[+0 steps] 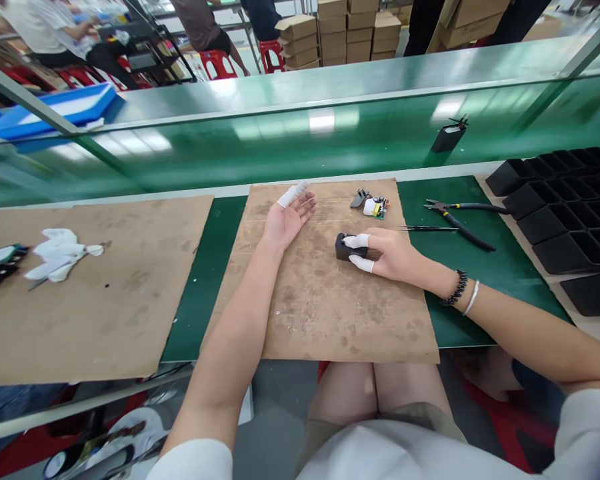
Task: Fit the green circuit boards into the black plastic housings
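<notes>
My right hand (380,253), with white finger cots on thumb and finger, grips a small black plastic housing (344,247) on the brown cardboard sheet (320,307). My left hand (291,217) rests palm up at the sheet's far side, fingers spread and nothing in it; white cots cover some of its fingers. Beyond the right hand lies a small circuit board (377,207) with a yellow component and a grey metal piece beside it. To the right are tweezers (430,229) and cutting pliers (457,217) with black-and-yellow handles, jaws apart.
Rows of black plastic housings (570,207) stand at the right. A black part with wires (450,137) sits on the green conveyor belt (280,140) ahead. On the left cardboard (130,287) lie white gloves (60,255) and another dark part (3,265). Blue trays (75,107) and people are beyond.
</notes>
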`<state>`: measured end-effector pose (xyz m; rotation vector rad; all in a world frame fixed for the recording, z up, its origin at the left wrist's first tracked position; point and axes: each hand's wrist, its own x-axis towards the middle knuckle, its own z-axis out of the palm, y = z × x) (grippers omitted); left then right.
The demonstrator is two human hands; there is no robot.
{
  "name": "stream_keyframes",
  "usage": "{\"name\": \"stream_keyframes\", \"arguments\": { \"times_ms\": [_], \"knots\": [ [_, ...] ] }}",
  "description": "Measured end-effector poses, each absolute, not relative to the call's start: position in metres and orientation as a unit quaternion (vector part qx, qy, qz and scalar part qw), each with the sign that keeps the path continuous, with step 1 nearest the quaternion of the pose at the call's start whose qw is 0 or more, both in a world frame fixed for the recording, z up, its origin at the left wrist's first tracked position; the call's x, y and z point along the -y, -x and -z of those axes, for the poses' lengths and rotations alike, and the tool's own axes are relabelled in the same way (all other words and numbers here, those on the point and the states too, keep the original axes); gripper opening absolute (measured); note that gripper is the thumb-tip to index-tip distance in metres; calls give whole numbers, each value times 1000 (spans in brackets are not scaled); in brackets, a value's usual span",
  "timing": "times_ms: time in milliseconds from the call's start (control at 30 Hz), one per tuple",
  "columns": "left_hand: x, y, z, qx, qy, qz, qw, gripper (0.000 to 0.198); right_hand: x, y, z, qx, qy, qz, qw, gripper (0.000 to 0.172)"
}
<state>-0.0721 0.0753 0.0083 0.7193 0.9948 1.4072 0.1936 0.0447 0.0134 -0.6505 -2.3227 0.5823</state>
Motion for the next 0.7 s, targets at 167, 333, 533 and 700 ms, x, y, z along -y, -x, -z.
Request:
{"name": "stream_keyframes", "arguments": {
  "times_ms": [167,333,533,700],
  "knots": [
    [-71,63,-11,-447,-377,-581,566,43,-48,-192,-13,886,257,-261,284,25],
    [-58,40,-20,-427,-477,-554,533,63,-50,-188,-13,629,325,-583,399,34],
    [-25,-6,-29,-458,-632,-539,316,82,-63,-189,-11,408,274,-772,403,31],
    [-10,-22,-30,-511,-619,-558,210,65,-55,-187,-16,400,255,-799,370,33]
  ]
}}
